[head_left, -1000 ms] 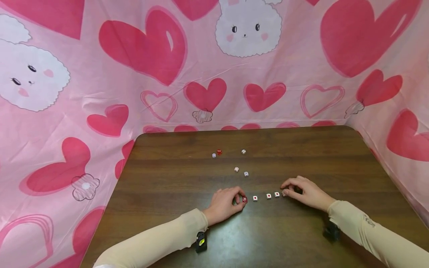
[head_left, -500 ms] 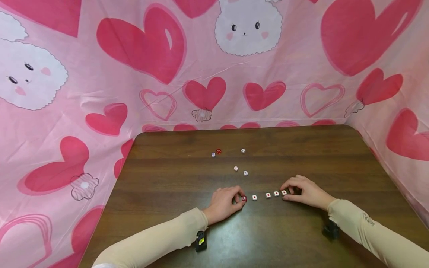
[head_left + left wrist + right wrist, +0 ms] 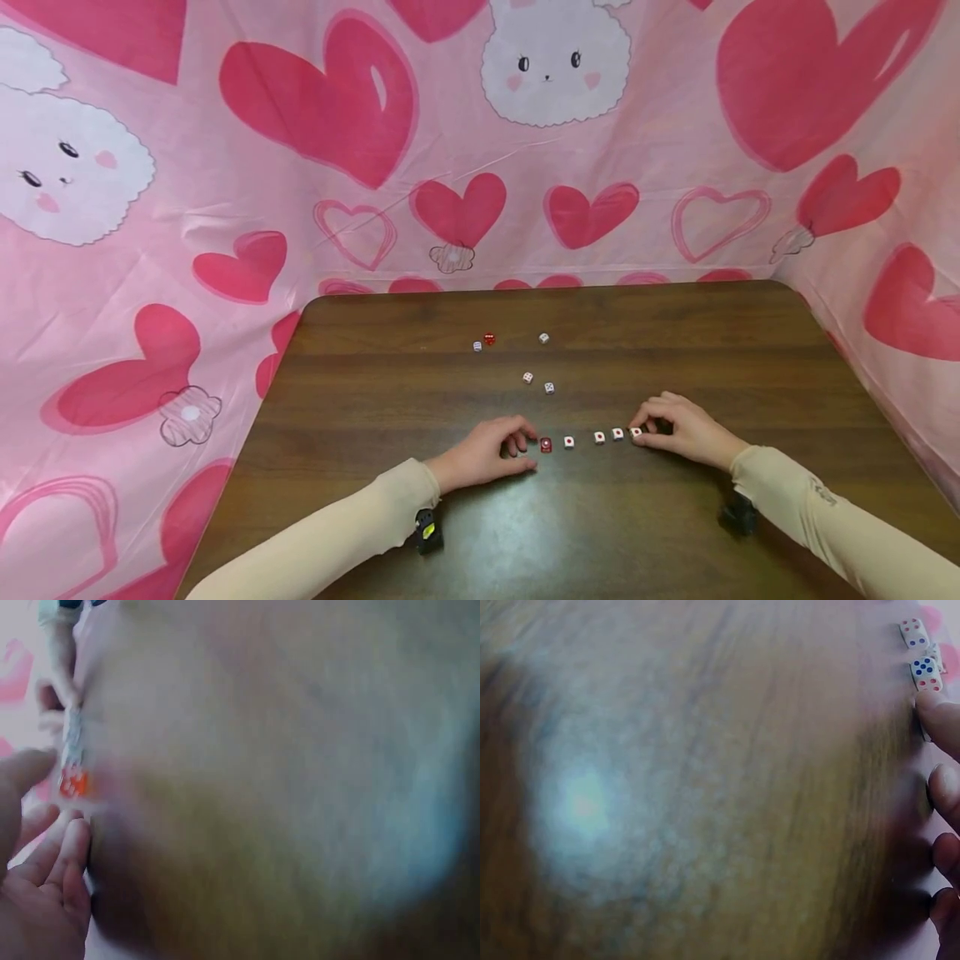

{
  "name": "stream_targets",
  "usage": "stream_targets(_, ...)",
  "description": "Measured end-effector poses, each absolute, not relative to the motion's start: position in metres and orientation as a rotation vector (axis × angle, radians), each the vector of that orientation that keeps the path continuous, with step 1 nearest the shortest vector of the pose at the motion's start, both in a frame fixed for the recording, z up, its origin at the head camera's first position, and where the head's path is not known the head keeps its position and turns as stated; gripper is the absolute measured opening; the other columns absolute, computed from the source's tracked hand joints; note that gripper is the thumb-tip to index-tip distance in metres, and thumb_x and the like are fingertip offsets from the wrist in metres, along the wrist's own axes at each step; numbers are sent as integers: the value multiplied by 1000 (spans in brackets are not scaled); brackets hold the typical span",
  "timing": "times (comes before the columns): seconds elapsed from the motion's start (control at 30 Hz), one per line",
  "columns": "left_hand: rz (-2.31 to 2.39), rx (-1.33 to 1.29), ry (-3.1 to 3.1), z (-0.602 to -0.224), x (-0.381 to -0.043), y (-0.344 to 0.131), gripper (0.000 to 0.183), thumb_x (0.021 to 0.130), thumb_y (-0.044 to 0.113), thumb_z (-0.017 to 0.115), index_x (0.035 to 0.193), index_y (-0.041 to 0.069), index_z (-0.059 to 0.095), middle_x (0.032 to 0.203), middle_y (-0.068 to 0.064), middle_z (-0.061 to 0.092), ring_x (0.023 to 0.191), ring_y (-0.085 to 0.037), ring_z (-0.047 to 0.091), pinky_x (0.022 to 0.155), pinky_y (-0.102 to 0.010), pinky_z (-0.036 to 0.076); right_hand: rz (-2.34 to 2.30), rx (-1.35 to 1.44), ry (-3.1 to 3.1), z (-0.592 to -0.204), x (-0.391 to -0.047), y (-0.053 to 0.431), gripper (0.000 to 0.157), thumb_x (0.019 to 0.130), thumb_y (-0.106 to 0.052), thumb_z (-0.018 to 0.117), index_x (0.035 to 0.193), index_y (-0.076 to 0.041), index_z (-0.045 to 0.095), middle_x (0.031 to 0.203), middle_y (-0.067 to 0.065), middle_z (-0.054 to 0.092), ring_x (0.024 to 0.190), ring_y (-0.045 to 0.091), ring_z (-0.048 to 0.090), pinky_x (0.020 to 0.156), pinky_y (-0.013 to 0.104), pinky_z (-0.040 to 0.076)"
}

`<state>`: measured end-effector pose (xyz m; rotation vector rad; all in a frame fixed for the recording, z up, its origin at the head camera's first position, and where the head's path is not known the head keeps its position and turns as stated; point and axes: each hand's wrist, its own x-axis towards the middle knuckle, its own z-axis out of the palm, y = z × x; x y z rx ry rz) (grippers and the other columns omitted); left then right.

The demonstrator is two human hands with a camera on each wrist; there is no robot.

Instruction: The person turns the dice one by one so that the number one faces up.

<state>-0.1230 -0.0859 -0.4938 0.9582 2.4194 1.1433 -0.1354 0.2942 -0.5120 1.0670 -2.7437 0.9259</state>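
A row of dice lies across the middle of the table in the head view. At its left end sits a red die, with white dice to its right, each with a red dot on top. My left hand is just left of the red die, thumb and fingers spread apart around nothing. In the left wrist view the red die appears just beyond those fingertips. At the right end, my right hand pinches the last white die. The right wrist view shows a white die by my thumb.
Farther back on the brown wooden table lie another red die and several white dice, scattered. A pink cloth printed with hearts hangs behind and along the sides.
My left hand has let go of the red die and drawn back slightly to the left, its fingers spreading. The right hand's die now shows its red dot upward at the row's end.
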Motion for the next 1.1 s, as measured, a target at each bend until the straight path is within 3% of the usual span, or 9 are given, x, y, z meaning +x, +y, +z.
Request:
stream_targets(0.23,1339,633,2635,-495,-161,-109,8,101,16,69,104,10,73,91,3,71,80,-8,63,74,-26,54,942,1042,-2748,-513,-133,297,27,84,-18,87,96,-35,70,80,-26,49,73,1,38,64,22,34)
stream_targets(0.57,1234,283,2912,-497,-237,-137,16,97,19,75,107,7,69,88,-5,67,82,-22,59,78,-39,50,925,1042,-2743,-515,-134,296,27,85,-20,87,95,-36,68,80,-25,48,74,0,38,66,22,33)
stream_targets(0.77,1108,170,2898,-494,-250,-132,23,101,32,69,114,12,69,93,-4,68,85,-23,59,79,-41,49,933,1046,-2729,-516,-135,293,27,85,-19,87,95,-35,68,79,-25,47,74,1,38,66,22,33)
stream_targets(1.1,1007,253,2875,-494,-252,-128,15,100,28,72,110,16,73,98,-3,67,91,-23,60,85,-47,46,930,1029,-2727,-517,-135,294,27,85,-19,87,95,-35,68,79,-24,47,74,0,37,66,22,32)
